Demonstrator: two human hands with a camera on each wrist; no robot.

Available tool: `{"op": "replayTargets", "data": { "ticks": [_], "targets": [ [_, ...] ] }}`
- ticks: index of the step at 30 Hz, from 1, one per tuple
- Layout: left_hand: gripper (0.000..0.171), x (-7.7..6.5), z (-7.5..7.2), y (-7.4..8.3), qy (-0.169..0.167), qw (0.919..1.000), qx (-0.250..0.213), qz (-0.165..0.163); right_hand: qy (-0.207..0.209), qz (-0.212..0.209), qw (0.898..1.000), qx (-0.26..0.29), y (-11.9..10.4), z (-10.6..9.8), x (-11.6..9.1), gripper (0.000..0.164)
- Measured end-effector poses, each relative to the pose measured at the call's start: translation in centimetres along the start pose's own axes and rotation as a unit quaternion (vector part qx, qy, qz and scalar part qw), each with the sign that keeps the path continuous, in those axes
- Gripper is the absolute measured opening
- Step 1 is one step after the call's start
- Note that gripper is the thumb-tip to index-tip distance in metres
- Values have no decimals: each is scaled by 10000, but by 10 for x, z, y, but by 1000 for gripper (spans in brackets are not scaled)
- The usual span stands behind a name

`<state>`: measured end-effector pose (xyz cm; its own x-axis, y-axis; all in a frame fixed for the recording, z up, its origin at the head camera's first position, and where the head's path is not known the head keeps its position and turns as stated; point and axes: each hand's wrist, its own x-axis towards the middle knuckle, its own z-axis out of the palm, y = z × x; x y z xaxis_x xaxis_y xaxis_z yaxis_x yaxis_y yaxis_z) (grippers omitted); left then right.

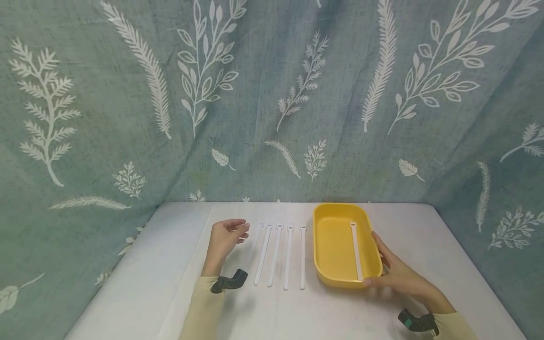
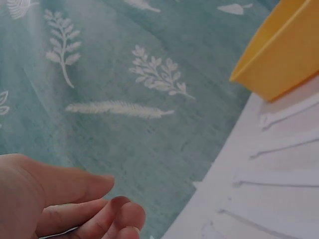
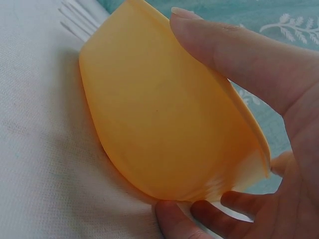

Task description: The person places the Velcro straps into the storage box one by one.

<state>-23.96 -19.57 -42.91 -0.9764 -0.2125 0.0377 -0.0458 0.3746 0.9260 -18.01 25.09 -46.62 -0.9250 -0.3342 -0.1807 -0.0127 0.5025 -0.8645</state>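
Note:
My right hand grips the yellow tray at its near right corner. The thumb lies at the rim, and the other fingers curl around the outer wall in the right wrist view. Inside the tray, one white cable tie lies lengthwise along the right side, slotted head at the far end. My left hand hovers left of a row of several white cable ties. Its fingers are loosely bent with nothing between them, as the left wrist view also shows.
The ties lie roughly parallel on a white-covered table, heads toward the back, between my left hand and the tray. A green-blue leaf-patterned cloth stands behind the table and at both sides.

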Motion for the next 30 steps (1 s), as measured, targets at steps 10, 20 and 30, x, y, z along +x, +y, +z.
{"op": "replayTargets", "data": {
  "ticks": [10,20,30],
  "targets": [
    [30,6,8,-16,-164,9987,464,-142,12,159,9998,136,4,0,3,133],
    [32,3,16,-24,-218,9946,987,-229,14,176,9996,219,7,2,4,131],
    [36,3,20,-28,-309,9898,1344,-369,27,197,9995,245,4,1,3,131]
  ]
}}
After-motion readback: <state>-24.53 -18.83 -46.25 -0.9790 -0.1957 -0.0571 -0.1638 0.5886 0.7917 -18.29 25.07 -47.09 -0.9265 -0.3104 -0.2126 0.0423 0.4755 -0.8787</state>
